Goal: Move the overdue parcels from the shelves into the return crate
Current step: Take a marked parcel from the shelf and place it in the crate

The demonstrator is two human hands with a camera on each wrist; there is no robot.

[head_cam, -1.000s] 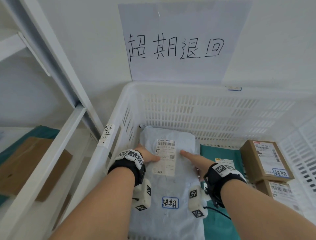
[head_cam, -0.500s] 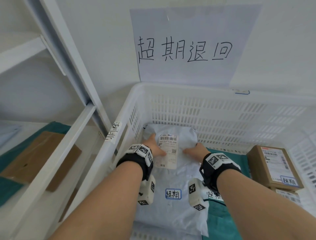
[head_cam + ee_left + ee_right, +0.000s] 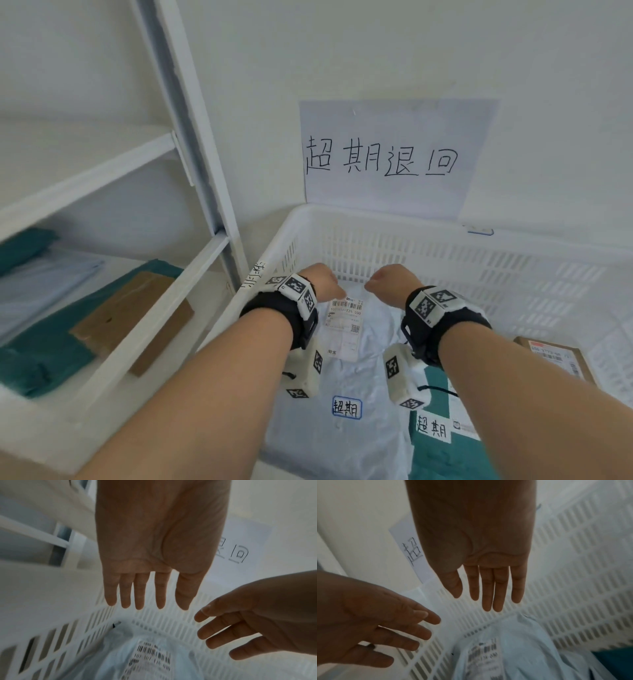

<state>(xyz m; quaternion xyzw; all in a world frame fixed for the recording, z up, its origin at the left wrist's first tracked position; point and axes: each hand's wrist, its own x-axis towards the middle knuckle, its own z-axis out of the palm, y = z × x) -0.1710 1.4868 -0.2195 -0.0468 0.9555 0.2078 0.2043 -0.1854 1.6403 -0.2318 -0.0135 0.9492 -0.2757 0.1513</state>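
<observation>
A pale grey mailer bag (image 3: 356, 383) with a white shipping label (image 3: 344, 329) and a blue-framed sticker lies flat in the white slotted return crate (image 3: 445, 240). The same bag (image 3: 137, 660) (image 3: 513, 655) shows under both wrist cameras. My left hand (image 3: 320, 282) (image 3: 147, 601) hovers above the bag's far end with straight fingers and holds nothing. My right hand (image 3: 390, 282) (image 3: 488, 599) hangs beside it, fingers straight, also empty. Neither hand touches the bag.
A teal mailer (image 3: 445, 445) with a handwritten sticker and a brown carton (image 3: 555, 359) lie in the crate to the right. A handwritten paper sign (image 3: 383, 161) hangs on the wall behind. White shelving (image 3: 102, 308) to the left holds a brown flat parcel (image 3: 137, 318) and teal bags (image 3: 34, 363).
Both hands have let go of the grey mailer bag and risen off it. The bag stays flat in the crate, and my view has tilted up.
</observation>
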